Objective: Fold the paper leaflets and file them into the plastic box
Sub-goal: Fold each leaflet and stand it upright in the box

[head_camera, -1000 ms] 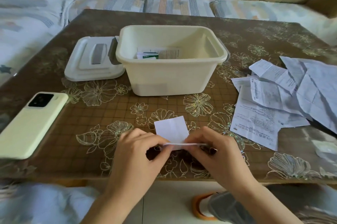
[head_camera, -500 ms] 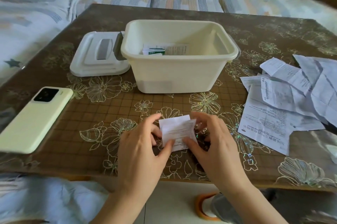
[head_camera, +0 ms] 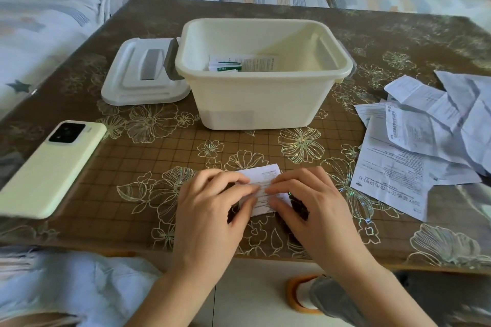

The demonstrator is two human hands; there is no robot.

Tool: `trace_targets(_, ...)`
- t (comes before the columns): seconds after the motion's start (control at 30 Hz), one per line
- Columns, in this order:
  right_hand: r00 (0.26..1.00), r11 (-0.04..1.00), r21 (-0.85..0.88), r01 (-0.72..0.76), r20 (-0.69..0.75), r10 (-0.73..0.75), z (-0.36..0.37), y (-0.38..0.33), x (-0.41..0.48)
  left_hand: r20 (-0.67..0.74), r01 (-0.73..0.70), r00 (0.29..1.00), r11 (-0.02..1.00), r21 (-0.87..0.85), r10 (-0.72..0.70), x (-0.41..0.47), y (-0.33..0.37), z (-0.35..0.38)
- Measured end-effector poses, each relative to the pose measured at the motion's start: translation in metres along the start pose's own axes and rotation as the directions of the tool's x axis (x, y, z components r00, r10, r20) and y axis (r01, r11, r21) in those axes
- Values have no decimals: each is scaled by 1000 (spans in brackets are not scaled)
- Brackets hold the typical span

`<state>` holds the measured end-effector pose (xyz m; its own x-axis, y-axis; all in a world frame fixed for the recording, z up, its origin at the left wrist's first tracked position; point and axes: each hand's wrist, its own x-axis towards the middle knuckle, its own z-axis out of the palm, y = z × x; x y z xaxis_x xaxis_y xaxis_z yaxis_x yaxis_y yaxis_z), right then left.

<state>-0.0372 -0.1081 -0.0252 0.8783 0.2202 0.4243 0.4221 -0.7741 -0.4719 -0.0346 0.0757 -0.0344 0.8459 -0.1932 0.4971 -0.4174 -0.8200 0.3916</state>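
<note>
Paper leaflet [head_camera: 265,180], folded small, lies near the front edge of the table [head_camera: 164,156], centre. Fingertips [head_camera: 249,188] of left hand [head_camera: 210,209] and right hand [head_camera: 313,209] meet on it, curled, pinching it from both sides; the thumbs seem tucked at its near edge, partly hidden.

Step judged: creasing. Square the edges first, then draw the fingertips outward along the fold, pressing flat.

Mid-table behind: box [head_camera: 265,103], open, with filed leaflets [head_camera: 231,64] inside. Right edge: loose leaflets [head_camera: 425,146].

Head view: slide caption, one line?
Folding: left hand and right hand pinch a leaflet over the table, before the open box.
</note>
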Motion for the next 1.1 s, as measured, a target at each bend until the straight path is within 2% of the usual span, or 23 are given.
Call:
trace_targets(0.17, 974, 995, 18, 98, 206, -99, -16, 11, 14, 39, 5, 999, 1000, -26, -4, 2, -3, -1)
trace_targets(0.3, 957, 965, -65, 255, 162, -242, -18, 14, 15, 57, 33, 998, 994, -102, -28, 2, -3, -5)
trace_targets(0.37, 955, 954, -96, 284, 115, -273, -17, 14, 14, 66, 41, 997, 993, -112, -34, 1, -3, -7)
trace_targets(0.47, 970, 965, -103, 241, 48, -237, -15, 11, 15, 51, 81, 996, 988, -134, -75, 0, -4, -6)
trace_targets(0.57, 995, 995, -35, 89, -42, -91, -9, 8, 20, -3, 144, 989, 975, -167, -146, 5, -1, -4)
trace_targets(0.67, 996, 996, 62, -68, -56, 72, -2, 8, 26, -22, 164, 986, 978, -132, -168, 14, 1, -1)
trace_targets(0.73, 992, 992, 51, -116, -40, 118, 1, 8, 29, -32, 176, 983, 980, -95, -180, 19, 1, 1)
trace_targets(1.1, 998, 995, -84, -60, -8, 60, 5, 5, 32, -11, 218, 976, 976, -1, -218, 23, 0, 4)
